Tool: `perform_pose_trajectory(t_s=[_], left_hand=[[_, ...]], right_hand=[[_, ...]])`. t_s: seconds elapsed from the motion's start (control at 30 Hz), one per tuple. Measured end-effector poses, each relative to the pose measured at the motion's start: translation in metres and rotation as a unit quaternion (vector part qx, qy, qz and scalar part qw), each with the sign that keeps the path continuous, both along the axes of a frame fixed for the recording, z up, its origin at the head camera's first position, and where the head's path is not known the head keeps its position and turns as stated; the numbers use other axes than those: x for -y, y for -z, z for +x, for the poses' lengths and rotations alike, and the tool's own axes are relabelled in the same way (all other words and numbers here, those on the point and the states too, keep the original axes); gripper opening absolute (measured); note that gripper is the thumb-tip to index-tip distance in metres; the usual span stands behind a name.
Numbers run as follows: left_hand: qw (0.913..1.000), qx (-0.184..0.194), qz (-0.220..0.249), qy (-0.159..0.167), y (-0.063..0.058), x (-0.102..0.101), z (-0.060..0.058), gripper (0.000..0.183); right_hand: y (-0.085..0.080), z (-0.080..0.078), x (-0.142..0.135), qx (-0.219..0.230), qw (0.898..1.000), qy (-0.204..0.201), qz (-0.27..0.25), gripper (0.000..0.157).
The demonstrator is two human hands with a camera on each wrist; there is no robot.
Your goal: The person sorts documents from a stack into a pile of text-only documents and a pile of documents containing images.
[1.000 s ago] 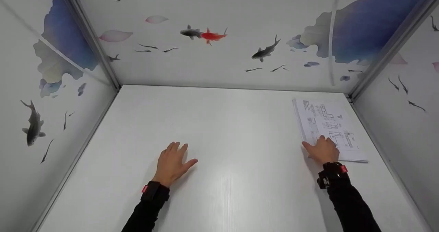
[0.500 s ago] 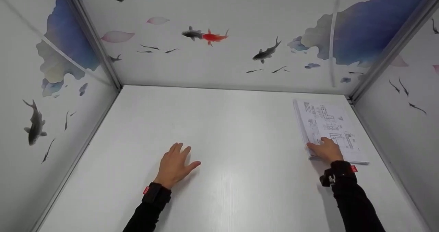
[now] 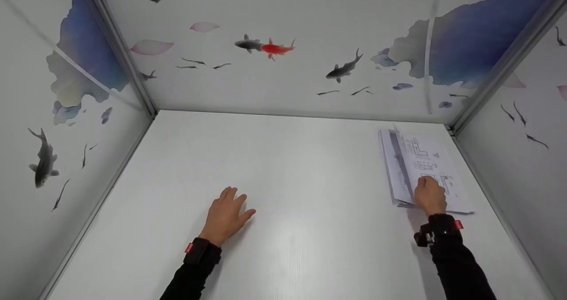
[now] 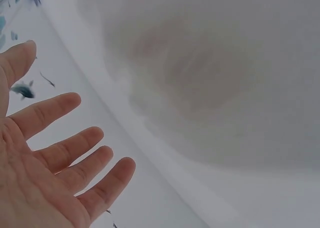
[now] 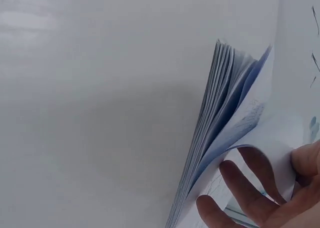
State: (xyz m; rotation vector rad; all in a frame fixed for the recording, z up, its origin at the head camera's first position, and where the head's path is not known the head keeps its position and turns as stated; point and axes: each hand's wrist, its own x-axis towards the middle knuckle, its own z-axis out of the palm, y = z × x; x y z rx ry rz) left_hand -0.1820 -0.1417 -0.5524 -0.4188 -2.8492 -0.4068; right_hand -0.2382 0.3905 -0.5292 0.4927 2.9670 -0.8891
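Note:
My right hand (image 3: 430, 196) pinches the top sheet (image 3: 425, 147) of a stack of printed papers (image 3: 392, 171) at the right of the table. The sheet's left edge is lifted, and line drawings show on its face. In the right wrist view the sheet bends in a curl between thumb and fingers (image 5: 245, 188), over the fanned edges of the stack (image 5: 200, 133). My left hand (image 3: 225, 216) is at the left of the table, palm down, fingers spread and holding nothing. The left wrist view shows its palm and straight fingers (image 4: 65, 153).
The white table (image 3: 301, 171) is enclosed by a back wall (image 3: 274, 87) and two side walls, printed with fish and blue leaves. Metal posts stand at both back corners. The stack lies close to the right wall (image 3: 514, 167).
My right hand has moved slightly right across the stack, its fingers have closed on the top sheet, and the sheet's left edge has come up. The left hand has hardly moved.

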Motion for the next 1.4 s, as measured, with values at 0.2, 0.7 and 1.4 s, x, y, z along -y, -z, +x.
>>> perform_pose_trajectory(t_s=[0.2, 0.7, 1.4], left_hand=[[0.9999, 0.012, 0.011, 0.002, 0.001, -0.003, 0.001, 0.043], [0.9986, 0.031, 0.038, 0.018, 0.002, -0.011, 0.006, 0.040], [0.9972, 0.050, 0.050, 0.023, 0.003, -0.013, 0.008, 0.034]], right_hand=[[0.004, 0.004, 0.005, 0.010, 0.999, -0.048, -0.018, 0.044], [0.018, -0.001, 0.041, 0.048, 0.991, -0.097, 0.076, 0.072], [-0.002, 0.002, 0.031, -0.158, 0.981, -0.053, 0.102, 0.048]])
